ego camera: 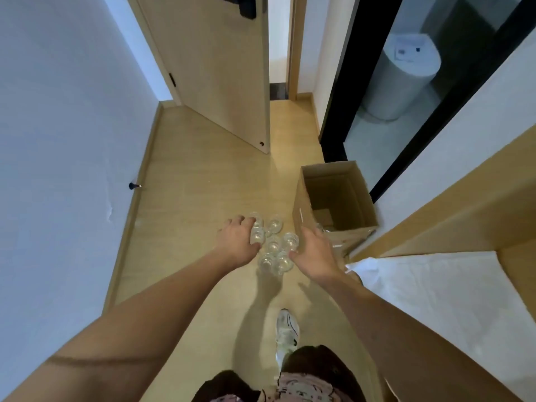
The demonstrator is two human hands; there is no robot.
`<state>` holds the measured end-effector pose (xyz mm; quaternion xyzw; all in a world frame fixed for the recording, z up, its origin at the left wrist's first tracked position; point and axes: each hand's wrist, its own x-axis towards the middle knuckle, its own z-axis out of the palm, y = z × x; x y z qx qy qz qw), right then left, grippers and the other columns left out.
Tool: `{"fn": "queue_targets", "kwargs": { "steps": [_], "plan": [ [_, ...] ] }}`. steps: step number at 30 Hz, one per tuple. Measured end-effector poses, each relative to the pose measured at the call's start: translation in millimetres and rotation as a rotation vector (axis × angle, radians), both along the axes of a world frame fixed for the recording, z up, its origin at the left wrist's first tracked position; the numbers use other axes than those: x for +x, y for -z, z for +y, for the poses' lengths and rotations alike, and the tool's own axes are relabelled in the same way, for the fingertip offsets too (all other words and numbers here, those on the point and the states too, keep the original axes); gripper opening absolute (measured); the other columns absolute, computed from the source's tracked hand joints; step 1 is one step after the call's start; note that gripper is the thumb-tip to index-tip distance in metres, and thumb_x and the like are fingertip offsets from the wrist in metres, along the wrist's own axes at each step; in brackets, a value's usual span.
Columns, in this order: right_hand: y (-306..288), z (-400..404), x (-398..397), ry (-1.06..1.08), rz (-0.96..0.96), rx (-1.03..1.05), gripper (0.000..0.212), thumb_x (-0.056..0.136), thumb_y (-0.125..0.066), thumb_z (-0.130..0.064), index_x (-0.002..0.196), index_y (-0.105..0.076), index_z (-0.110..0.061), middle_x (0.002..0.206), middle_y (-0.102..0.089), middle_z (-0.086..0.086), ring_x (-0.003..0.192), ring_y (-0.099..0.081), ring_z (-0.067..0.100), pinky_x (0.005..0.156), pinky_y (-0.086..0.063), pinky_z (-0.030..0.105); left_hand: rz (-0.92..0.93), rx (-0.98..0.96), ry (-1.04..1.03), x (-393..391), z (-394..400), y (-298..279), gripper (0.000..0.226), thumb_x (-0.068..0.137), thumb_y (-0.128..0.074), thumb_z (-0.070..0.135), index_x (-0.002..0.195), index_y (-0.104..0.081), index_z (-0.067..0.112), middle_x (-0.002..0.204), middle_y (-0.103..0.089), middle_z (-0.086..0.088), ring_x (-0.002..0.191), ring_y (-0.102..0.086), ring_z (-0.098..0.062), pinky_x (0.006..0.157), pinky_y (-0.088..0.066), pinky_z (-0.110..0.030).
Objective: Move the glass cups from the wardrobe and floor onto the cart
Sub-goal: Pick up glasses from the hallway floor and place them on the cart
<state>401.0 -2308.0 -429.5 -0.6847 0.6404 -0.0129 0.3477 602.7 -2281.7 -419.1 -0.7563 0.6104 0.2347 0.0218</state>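
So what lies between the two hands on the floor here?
In the head view, a cluster of clear glass cups stands on the wooden floor between the left hand and the right hand; the left hand's fingers already curl over the leftmost cups.

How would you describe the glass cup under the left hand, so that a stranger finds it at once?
Start at the open cardboard box on the wooden floor; just left of it stands a cluster of clear glass cups. The wanted glass cup is at the cluster's far left edge. It alone lies under the fingers of the left hand.
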Motion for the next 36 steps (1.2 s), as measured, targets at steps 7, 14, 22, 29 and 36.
{"fn": "queue_targets", "kwargs": {
  "steps": [7, 14, 22, 29, 36],
  "plan": [
    [59, -33, -6, -0.068, 0.027, 0.165, 0.071, 0.09, -0.069, -0.041, 0.151, -0.039, -0.02, 0.151, -0.042, 0.007, 0.135, -0.044, 0.03, 0.109, -0.041, 0.042, 0.048, 0.141, -0.02, -20, -29, 53, 0.065, 0.092, -0.065, 0.043, 0.148, -0.04, 0.021, 0.152, -0.041, -0.009, 0.139, -0.036, -0.032, 0.108, -0.042, -0.046],
    [132, -35, -9, -0.068, 0.053, 0.314, 0.074, 0.093, -0.067, -0.042, 0.154, -0.033, -0.018, 0.156, -0.035, 0.008, 0.136, -0.043, 0.031, 0.112, -0.038, 0.04, 0.104, 0.258, -0.082, -20, -22, 126, 0.066, 0.094, -0.063, 0.042, 0.151, -0.037, 0.02, 0.154, -0.039, -0.009, 0.139, -0.036, -0.031, 0.111, -0.039, -0.044],
    [254, -27, -5, -0.032, 0.108, 0.375, 0.072, 0.094, -0.065, -0.041, 0.154, -0.034, -0.018, 0.156, -0.036, 0.007, 0.137, -0.042, 0.03, 0.112, -0.038, 0.04, 0.173, 0.23, -0.097, -24, -13, 249, 0.066, 0.095, -0.062, 0.035, 0.152, -0.037, 0.016, 0.154, -0.038, -0.012, 0.139, -0.036, -0.033, 0.113, -0.037, -0.041],
    [384, -24, 3, 0.038, 0.114, 0.381, 0.075, 0.091, -0.069, -0.04, 0.154, -0.035, -0.018, 0.157, -0.036, 0.009, 0.139, -0.041, 0.03, 0.11, -0.039, 0.039, 0.279, 0.148, -0.158, -19, 0, 376, 0.064, 0.093, -0.066, 0.031, 0.15, -0.042, 0.014, 0.147, -0.046, -0.01, 0.132, -0.043, -0.031, 0.11, -0.037, -0.036],
    [515, -32, -6, -0.001, 0.179, 0.297, 0.073, 0.09, -0.069, -0.043, 0.151, -0.039, -0.017, 0.15, -0.043, 0.01, 0.133, -0.047, 0.032, 0.106, -0.043, 0.041, 0.343, 0.111, -0.174, -22, 1, 502, 0.059, 0.09, -0.071, 0.025, 0.143, -0.052, 0.007, 0.138, -0.055, -0.016, 0.126, -0.05, -0.037, 0.104, -0.041, -0.039]
  ]
}}
